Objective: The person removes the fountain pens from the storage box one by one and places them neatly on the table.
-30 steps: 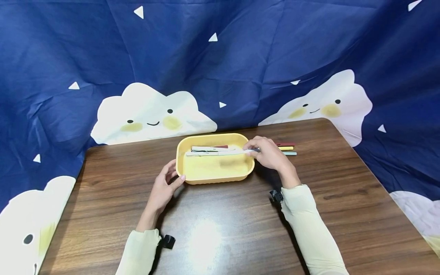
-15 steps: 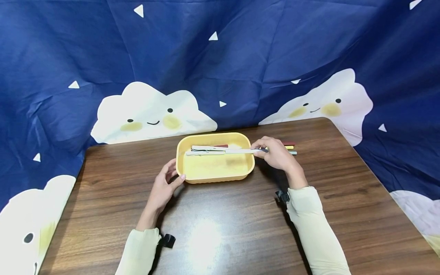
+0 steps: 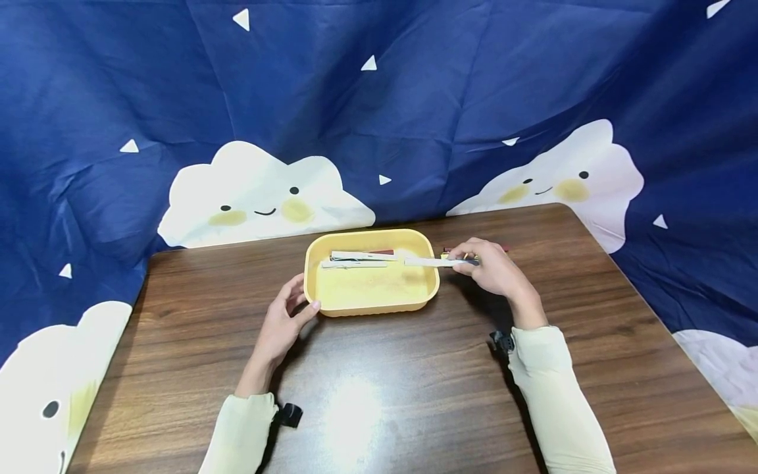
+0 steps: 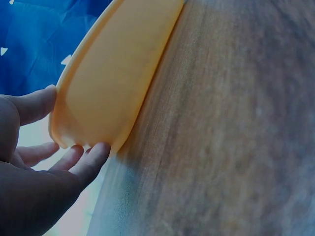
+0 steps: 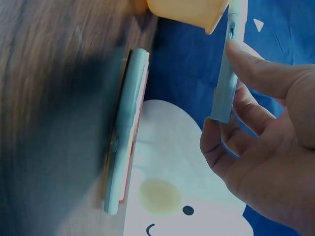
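Note:
A yellow plastic box [image 3: 373, 309] stands near the back of the table. My left hand [image 3: 283, 322] holds its left end, and the left wrist view shows thumb and fingertips against the box wall [image 4: 108, 69]. Inside lie white pens [image 3: 354, 264] and a dark red pen [image 3: 383, 252]. Over the box's right rim, my right hand [image 3: 491, 266] pinches a pale pen [image 3: 423, 262] with a dark blue end. Under that hand several pens lie side by side on the table, a light teal pen [image 5: 126, 113] nearest the right wrist camera. The hand partly hides them in the head view.
The wooden table [image 3: 403, 382] has a bright glare spot near its front. A dark blue cloth [image 3: 414, 99] with white clouds hangs behind it. Black straps [image 3: 290, 415] sit at both wrists.
My right hand has moved right with the pale pen, drawing most of it past the box's right rim and covering more of the pens on the table. The left hand stays put.

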The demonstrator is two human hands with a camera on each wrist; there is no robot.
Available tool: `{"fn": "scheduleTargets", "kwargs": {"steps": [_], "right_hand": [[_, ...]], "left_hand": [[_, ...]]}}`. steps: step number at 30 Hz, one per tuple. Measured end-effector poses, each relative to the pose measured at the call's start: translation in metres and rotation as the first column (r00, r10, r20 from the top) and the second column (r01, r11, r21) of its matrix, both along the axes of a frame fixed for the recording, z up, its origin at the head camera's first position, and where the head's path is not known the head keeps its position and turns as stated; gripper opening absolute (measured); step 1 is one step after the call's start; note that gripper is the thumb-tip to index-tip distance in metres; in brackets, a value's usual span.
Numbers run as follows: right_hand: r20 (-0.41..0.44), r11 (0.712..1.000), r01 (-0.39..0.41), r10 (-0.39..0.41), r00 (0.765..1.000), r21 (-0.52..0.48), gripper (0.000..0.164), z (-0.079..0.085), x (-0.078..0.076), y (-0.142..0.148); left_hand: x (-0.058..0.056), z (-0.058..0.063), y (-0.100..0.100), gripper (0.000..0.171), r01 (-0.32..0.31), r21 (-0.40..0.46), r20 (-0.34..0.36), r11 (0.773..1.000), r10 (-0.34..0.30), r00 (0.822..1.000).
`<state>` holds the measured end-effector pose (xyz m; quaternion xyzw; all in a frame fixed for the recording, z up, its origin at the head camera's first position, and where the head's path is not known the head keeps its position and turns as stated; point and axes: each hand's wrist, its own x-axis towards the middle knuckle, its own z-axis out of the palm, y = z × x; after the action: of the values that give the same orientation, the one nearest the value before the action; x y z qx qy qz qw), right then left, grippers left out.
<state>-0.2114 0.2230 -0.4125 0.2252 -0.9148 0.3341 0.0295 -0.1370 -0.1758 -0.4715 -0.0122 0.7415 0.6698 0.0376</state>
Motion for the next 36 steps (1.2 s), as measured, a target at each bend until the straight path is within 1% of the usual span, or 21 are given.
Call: {"fn": "scheduleTargets", "kwargs": {"steps": [9, 16, 22, 27, 36], "right_hand": [[-0.009, 0.999, 0.032, -0.032, 0.999, 0.036, 0.01, -0.005, 0.002, 0.014], [-0.019, 0.999, 0.034, -0.033, 0.999, 0.023, 0.012, -0.01, 0.002, 0.027], [-0.015, 0.998, 0.052, -0.052, 0.999, 0.029, 0.012, -0.011, 0.006, 0.043], [-0.025, 0.996, 0.07, -0.069, 0.997, 0.054, 0.013, -0.012, 0.007, 0.055], [0.019, 0.99, 0.103, -0.105, 0.994, 0.098, 0.013, -0.012, 0.007, 0.061]], "left_hand": [[0.002, -0.002, -0.001, 0.066, -0.001, -0.014, -0.001, 1.0, 0.001, 1.0], [0.002, -0.001, -0.001, 0.066, 0.005, -0.011, 0.0, 1.0, -0.006, 1.0], [0.0, -0.004, 0.0, 0.066, 0.014, 0.009, -0.003, 1.0, -0.014, 1.0], [0.0, -0.002, 0.0, 0.065, 0.018, 0.024, -0.009, 1.0, -0.018, 1.0], [0.0, -0.002, 0.0, 0.065, 0.015, 0.021, -0.009, 1.0, -0.015, 1.0]]}}
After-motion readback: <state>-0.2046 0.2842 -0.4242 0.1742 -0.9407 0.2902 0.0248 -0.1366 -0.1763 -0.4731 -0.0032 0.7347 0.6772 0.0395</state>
